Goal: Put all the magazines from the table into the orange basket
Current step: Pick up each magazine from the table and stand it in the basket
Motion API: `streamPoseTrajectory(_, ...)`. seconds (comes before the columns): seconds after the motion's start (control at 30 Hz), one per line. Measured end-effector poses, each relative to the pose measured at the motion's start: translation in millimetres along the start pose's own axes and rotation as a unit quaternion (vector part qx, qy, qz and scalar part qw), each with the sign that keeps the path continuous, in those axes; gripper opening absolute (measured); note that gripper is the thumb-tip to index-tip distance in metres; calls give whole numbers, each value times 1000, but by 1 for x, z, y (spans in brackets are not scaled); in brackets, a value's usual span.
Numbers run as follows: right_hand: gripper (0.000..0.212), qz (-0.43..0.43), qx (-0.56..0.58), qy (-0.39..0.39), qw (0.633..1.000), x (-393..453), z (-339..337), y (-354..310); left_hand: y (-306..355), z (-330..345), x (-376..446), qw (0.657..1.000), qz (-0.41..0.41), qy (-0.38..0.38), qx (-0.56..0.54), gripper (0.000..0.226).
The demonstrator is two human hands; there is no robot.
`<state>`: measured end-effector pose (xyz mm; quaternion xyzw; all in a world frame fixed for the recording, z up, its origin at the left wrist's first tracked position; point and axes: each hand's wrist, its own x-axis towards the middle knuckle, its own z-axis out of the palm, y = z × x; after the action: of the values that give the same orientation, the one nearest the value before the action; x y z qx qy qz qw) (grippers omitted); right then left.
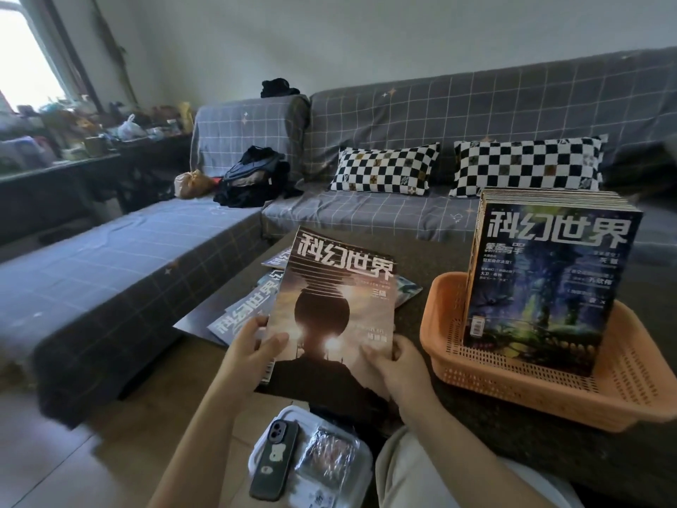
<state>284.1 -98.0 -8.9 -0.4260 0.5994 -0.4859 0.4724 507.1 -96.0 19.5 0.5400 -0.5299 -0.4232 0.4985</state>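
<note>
While my left hand [252, 346] pinches the left edge of a magazine [329, 317], thumb laid on the cover and fingers curled behind it, my right hand [397, 364] grips the lower right edge the same way, so the magazine is held between both hands, tilted up toward me above the near edge of the table [414, 306]. Its cover shows a dark round shape over a glowing horizon, and the big white title reads 科幻世界; the smaller print under it is too blurred for me to read. Behind it, to the left, I see a few more magazines [249, 306] lying fanned out flat on the table, overlapping, with part of the same title showing. To the right, close beside my right hand, stands the orange basket [531, 390], its near rim close to the table edge. A stack of magazines [546, 280] stands upright in it, filling the far part and leaving open room in the near and right part; the front cover again reads 科幻世界, with small columns of text I cannot make out. Between the held magazine and the basket rim there is a narrow strip of bare table. Below my hands a phone [274, 460] rests on a clear lidded box [311, 463]. Beyond the table runs a grey checked sofa [403, 115] with two black-and-white pillows [384, 174].
</note>
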Motion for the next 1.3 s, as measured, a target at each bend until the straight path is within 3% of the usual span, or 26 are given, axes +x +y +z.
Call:
streamPoseTrajectory(0.17,23,-57,48,2,997,-11,-24,-29,37,10,-6,998,53,-15,26,13)
streamPoseTrajectory(0.33,24,-87,64,38,993,-15,-63,-46,54,47,-2,996,66,-52,-31,20)
streamPoseTrajectory(0.43,22,-104,66,71,990,-13,-95,-54,59,80,5,992,81,-74,-63,27)
streamPoseTrajectory(0.73,19,-97,14,186,978,8,-209,-57,69,206,34,981,88,-139,-106,20)
streamPoseTrajectory(0.9,14,-112,-119,258,952,20,-257,-48,58,266,51,991,82,-105,9,14)
streamPoseTrajectory(1.1,9,-58,-196,278,939,40,-274,-26,43,296,58,987,77,-77,122,19)
streamPoseTrajectory(1.3,34,-71,-290,313,901,52,-273,-10,41,301,62,975,84,-23,203,27)
